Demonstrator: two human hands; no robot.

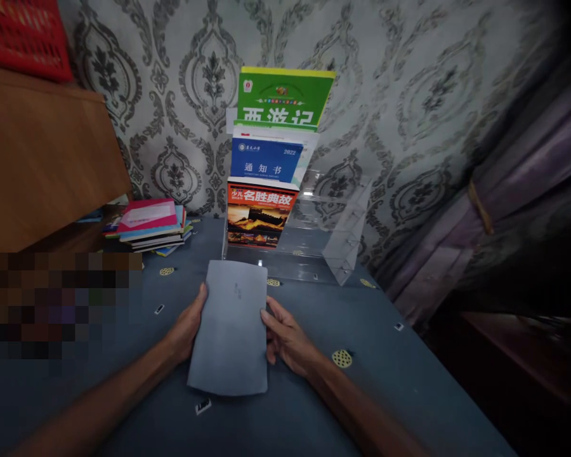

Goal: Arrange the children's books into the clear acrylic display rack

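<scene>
Gray notebook (231,336), 2-hand edge grip
L hand (188,327) & R hand (288,335) part-curled, gripping opp. long edges; clear rack (346,244) w/ books (261,216) just beyond.

I can read 西游记 across the green book (283,95), 通知书 and 2022 on the blue booklet (265,160), and 少儿 beside 名胜典故 on the red book (259,216). The small characters on the grey notebook (231,330) are too faint to make out.

dim, darkest at right, pixelated at left
</scene>
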